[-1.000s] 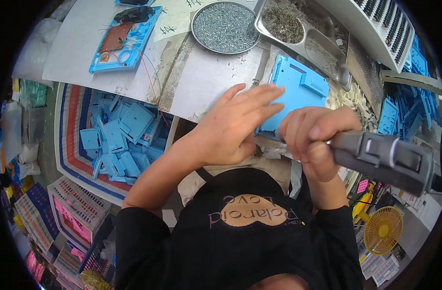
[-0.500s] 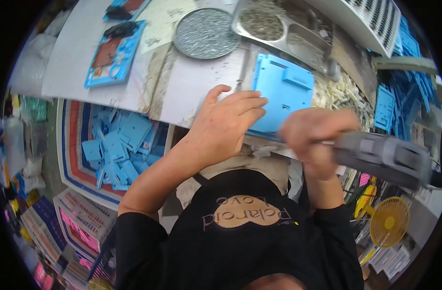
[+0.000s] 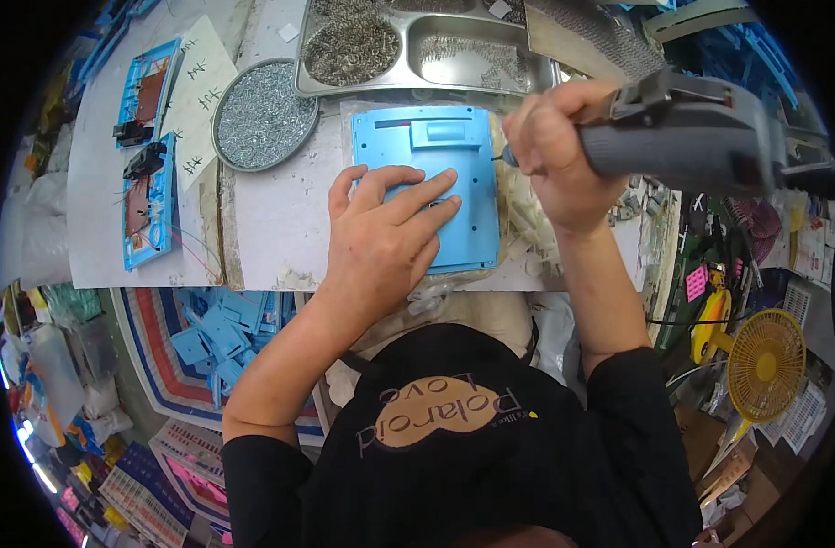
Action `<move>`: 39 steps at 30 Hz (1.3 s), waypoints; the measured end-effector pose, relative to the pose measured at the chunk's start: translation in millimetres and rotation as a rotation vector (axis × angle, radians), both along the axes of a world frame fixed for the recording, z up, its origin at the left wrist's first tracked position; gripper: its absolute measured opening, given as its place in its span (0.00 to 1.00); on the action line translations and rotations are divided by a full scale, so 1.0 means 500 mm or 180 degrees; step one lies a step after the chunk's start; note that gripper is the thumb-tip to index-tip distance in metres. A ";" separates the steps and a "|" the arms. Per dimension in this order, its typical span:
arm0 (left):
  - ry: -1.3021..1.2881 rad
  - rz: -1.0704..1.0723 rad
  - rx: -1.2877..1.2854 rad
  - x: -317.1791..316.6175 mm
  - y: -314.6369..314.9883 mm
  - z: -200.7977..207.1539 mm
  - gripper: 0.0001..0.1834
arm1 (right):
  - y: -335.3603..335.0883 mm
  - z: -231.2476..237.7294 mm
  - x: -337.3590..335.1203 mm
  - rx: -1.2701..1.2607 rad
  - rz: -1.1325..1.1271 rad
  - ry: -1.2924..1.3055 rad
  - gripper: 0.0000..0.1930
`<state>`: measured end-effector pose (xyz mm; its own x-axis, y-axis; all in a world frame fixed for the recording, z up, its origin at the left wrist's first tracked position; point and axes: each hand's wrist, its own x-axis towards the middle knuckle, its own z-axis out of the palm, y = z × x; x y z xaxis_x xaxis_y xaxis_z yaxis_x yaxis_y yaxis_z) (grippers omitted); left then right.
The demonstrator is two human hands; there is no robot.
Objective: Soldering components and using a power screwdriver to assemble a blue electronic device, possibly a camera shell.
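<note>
A light-blue plastic casing panel (image 3: 479, 205) lies flat on the white table in front of me. On its left half rests my left hand (image 3: 381, 233), fingers spread across the surface and touching it. My right hand (image 3: 564, 155) is wrapped round the front of a grey electric screwdriver (image 3: 678, 137). The tool lies nearly level, with its tip pointing left near the panel's right edge. Whether the tip touches the panel I cannot tell. Small holes and a raised rectangular block show on the panel.
Beyond the panel stand a round dish (image 3: 255, 168) of small screws and a metal compartment tray (image 3: 358, 89) of small parts. Two blue housings with brown boards and wires (image 3: 150, 196) lie far left. A striped bag (image 3: 142, 329) holds blue pieces below the table; a yellow fan (image 3: 766, 365) stands right.
My view has swung, so the table appears squarer. My right hand with the screwdriver has moved from the panel's near right corner farther up its right side. My left hand reaches farther onto the panel.
</note>
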<state>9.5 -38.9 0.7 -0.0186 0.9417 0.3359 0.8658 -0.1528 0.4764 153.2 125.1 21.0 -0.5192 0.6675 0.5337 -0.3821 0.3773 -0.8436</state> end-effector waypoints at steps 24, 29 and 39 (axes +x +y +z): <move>-0.0191 -0.0071 0.0128 -0.008 0.015 -0.020 0.17 | -0.069 0.031 0.076 -0.0497 0.0245 -0.0175 0.09; 0.0099 0.0313 0.0527 -0.069 0.088 0.001 0.20 | -0.063 0.084 0.060 -0.0279 0.0657 0.0391 0.10; -0.0217 0.4095 0.2440 -0.437 -0.437 0.066 0.15 | 0.080 0.155 0.128 -0.0280 -0.0020 0.0010 0.12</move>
